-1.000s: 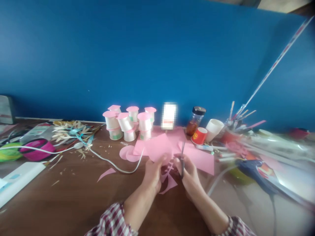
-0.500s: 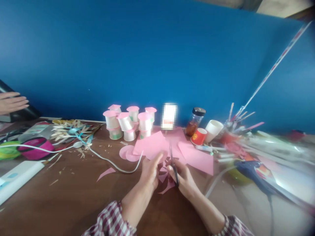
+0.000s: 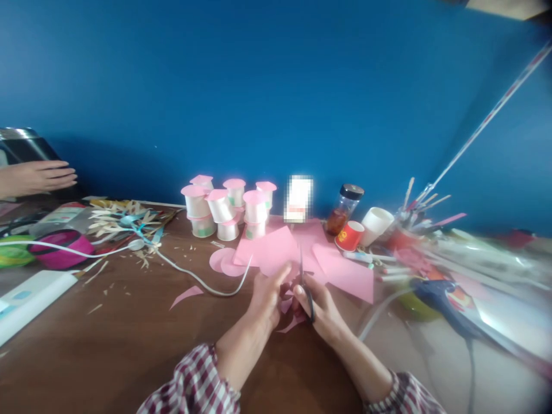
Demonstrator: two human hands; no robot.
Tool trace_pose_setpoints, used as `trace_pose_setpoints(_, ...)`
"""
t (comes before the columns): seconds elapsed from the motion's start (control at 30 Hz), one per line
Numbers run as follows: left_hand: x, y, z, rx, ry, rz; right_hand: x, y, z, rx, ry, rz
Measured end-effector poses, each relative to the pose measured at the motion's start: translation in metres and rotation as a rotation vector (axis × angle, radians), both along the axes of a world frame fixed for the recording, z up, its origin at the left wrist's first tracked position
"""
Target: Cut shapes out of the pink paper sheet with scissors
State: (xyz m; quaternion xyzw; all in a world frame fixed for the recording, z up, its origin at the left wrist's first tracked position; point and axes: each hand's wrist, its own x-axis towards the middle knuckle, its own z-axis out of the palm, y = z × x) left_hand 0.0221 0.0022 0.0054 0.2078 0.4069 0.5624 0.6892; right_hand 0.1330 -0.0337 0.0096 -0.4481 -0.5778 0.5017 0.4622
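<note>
My left hand [image 3: 266, 299] pinches a small piece of pink paper [image 3: 285, 303] just above the brown table [image 3: 129, 339]. My right hand [image 3: 321, 307] grips a pair of dark-handled scissors [image 3: 304, 282], blades pointing away from me and meeting the paper. Pink offcuts [image 3: 186, 295] lie under and beside my hands. Larger pink sheets [image 3: 340, 273] are spread just beyond them.
Small white cups with pink lids [image 3: 228, 208] are stacked at the back, beside a jar [image 3: 344, 209], a red cup [image 3: 349, 236] and a white cup [image 3: 376, 225]. A white cable [image 3: 194, 279] crosses the table. A glue gun [image 3: 444, 299] lies right. Another person's hand [image 3: 38, 176] rests far left.
The scissors swung left and now point straight away from me. My hands drifted slightly left. Another person's hand has come into view at the far left and reached further in.
</note>
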Motion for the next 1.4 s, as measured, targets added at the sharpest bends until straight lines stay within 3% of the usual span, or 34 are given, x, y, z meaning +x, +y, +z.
trace_pose_setpoints(0.77, -0.001, -0.003, 0.007, 0.001, -0.022, -0.045, 0.001, 0.001, -0.001, -0.007, -0.021, -0.027)
trace_pose_setpoints(1.07, 0.001, -0.006, 0.016, -0.009, -0.021, 0.026, -0.001, 0.001, -0.001, -0.005, -0.036, -0.039)
trace_pose_setpoints(1.4, -0.001, -0.004, 0.009, -0.042, -0.021, -0.013, 0.000, 0.001, 0.000, 0.008, -0.065, -0.033)
